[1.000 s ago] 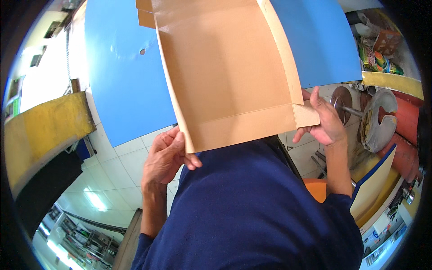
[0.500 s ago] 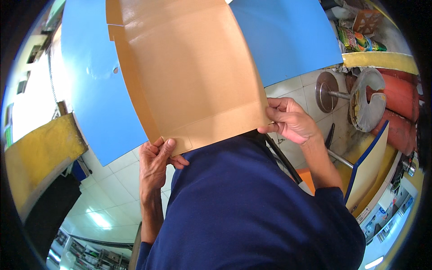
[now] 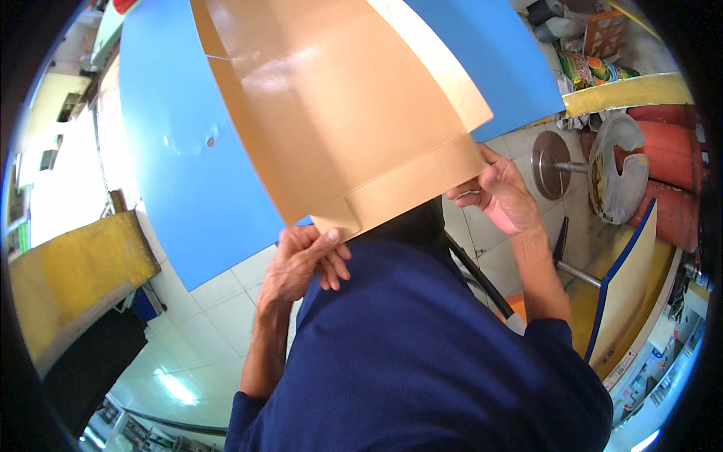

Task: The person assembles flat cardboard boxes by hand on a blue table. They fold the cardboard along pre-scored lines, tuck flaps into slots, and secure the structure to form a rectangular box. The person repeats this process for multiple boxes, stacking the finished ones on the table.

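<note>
Your left hand (image 3: 305,260) keeps pinching the near left corner of the cardboard tray (image 3: 361,105), over the blue table (image 3: 177,158). The right wall (image 3: 439,64) now flares outward, leaving that corner unjoined; whether your right hand (image 3: 504,192) pinches there, I can't tell.

No lettering or numbers can be read, the marks on the colourful packet (image 3: 600,69) being too small.
</note>
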Demonstrator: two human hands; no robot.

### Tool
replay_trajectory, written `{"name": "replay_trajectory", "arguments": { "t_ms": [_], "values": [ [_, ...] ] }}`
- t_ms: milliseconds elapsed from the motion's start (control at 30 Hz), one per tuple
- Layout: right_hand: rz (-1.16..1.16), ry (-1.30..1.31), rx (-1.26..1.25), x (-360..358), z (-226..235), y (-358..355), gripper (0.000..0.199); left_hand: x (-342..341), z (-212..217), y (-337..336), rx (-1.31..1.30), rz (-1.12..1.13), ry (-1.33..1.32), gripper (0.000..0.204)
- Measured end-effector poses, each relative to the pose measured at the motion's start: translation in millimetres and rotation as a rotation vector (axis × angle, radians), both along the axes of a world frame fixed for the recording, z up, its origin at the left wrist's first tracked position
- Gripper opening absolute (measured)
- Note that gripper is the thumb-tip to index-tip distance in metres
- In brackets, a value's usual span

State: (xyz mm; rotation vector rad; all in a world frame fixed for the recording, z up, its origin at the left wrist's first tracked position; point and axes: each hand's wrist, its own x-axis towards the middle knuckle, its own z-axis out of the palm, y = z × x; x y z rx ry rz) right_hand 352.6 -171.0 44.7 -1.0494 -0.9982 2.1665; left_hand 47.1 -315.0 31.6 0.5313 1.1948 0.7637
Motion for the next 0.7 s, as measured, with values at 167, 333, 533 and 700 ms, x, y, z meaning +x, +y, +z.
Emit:
{"name": "replay_trajectory", "arguments": {
  "t_ms": [167,333,533,700],
  "values": [
    [-0.291,0.008,0.002,-27,-9,-13,0.059,51,20,48,0.122,-0.471,0.0,0.041],
    [-0.304,-0.37,0.431,20,32,15,0.045,54,89,75,0.973,-0.702,0.536,0.03],
    [-0.815,-1.248,1.24,119,210,10,0.043,51,199,110,1.737,-0.042,0.958,0.027],
    [-0.872,-1.323,1.788,140,336,6,0.045,83,250,150,2.057,0.123,1.149,0.025]
  ]
}}
